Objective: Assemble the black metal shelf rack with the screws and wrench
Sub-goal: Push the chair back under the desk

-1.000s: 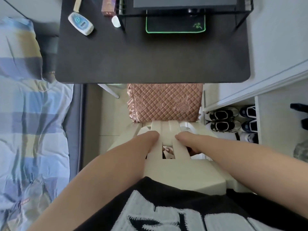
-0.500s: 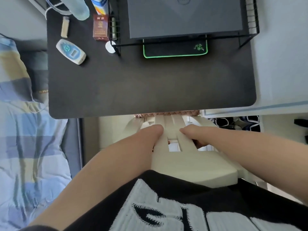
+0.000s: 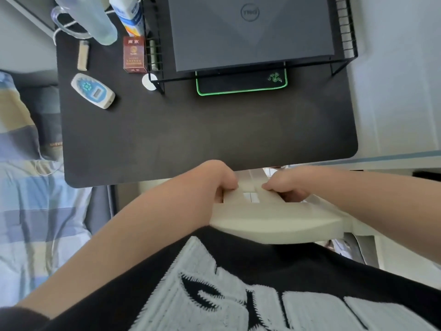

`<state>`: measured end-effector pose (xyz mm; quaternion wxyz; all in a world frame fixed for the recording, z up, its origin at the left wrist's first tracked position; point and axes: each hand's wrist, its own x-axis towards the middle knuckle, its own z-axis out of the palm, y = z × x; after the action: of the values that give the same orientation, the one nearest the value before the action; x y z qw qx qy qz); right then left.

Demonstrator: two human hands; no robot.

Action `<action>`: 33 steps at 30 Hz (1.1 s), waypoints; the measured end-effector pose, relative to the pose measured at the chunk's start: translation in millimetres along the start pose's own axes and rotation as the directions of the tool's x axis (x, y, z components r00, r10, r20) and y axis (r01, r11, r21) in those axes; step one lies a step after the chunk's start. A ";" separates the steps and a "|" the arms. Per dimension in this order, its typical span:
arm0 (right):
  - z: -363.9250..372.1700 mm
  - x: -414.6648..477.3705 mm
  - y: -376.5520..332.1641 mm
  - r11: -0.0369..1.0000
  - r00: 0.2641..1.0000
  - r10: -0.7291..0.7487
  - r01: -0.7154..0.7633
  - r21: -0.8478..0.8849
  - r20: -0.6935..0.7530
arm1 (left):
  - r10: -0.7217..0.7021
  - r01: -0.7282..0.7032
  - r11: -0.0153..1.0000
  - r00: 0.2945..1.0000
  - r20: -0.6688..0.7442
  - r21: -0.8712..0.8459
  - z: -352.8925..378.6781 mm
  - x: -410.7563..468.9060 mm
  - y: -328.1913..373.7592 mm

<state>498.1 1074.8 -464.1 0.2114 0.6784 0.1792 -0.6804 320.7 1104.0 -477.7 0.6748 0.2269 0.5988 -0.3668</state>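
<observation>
A black metal wire rack (image 3: 343, 60) stands at the back of the black desk (image 3: 210, 134), with a closed grey laptop (image 3: 250, 32) on top and a green-edged mouse pad (image 3: 241, 83) under it. Just below the desk's front edge, my left hand (image 3: 219, 180) and my right hand (image 3: 286, 185) grip the slatted back of a cream chair (image 3: 274, 218), fingers curled round the slats. No screws or wrench are visible.
On the desk's left side lie a white remote (image 3: 93, 90), a lighter (image 3: 83, 55), a red cigarette pack (image 3: 134, 54), a clear bottle (image 3: 100, 17) and a carton (image 3: 130, 15). A bed with striped bedding (image 3: 31, 211) borders the left.
The chair has slid forward under the desk, hiding its pink cushion. The view has shifted so more of the desk, the rack and the laptop shows. Both hands keep their grip.
</observation>
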 end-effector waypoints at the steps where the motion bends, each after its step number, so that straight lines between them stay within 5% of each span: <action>1: 0.0 -4.6 0.7 0.999 1.000 -0.003 0.003 -0.054 -0.001 | 0.004 -0.002 0.995 1.000 -0.016 0.103 -0.1 -1.0 2.9; 4: -5.4 -17.9 -0.9 0.969 0.999 -0.045 0.037 -0.246 -0.025 | 0.076 -0.008 0.854 0.991 -0.109 0.521 5.3 -27.5 11.6; 7: -12.4 -37.1 -2.6 0.873 0.987 -0.141 0.089 -0.479 -0.074 | 0.133 0.036 0.682 0.976 -0.173 0.730 10.9 -54.5 15.4; 11: -11.2 -61.6 -2.9 0.814 0.923 -0.344 0.201 -0.546 -0.174 | 0.181 0.024 0.711 0.960 -0.216 0.703 9.0 -75.3 5.5; 15: -4.8 -88.5 7.7 0.706 0.709 -0.634 0.368 -0.605 -0.309 | 0.385 -0.119 0.732 0.884 -0.263 0.670 15.8 -89.3 -10.1; 17: 1.1 -103.2 22.0 0.673 0.600 -0.713 0.442 -0.593 -0.363 | 0.518 -0.205 0.722 0.793 -0.320 0.661 23.3 -95.4 -19.7; 21: 22.9 -122.5 59.6 0.589 0.413 -0.808 0.566 -0.577 -0.420 | 0.770 -0.380 0.625 0.440 -0.462 0.682 45.9 -108.6 -43.9; 27: 61.4 -139.7 109.7 0.430 0.062 -0.880 0.528 -0.732 -0.472 | 0.827 -0.539 0.469 -0.009 -0.562 0.700 81.0 -136.1 -87.8; 30: 78.1 -141.6 132.0 0.415 -0.035 -0.877 0.446 -0.793 -0.479 | 0.872 -0.454 0.397 -0.083 -0.482 0.798 99.9 -143.2 -102.1; 33: 91.0 -137.1 149.3 0.499 -0.017 -0.845 0.331 -0.801 -0.534 | 0.918 -0.314 0.337 -0.101 -0.384 0.888 117.1 -143.3 -110.0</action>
<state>498.8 906.2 -319.3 -0.1056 0.7005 0.6947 -0.1245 309.5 979.7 -302.3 0.2081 0.8274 0.5165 0.0736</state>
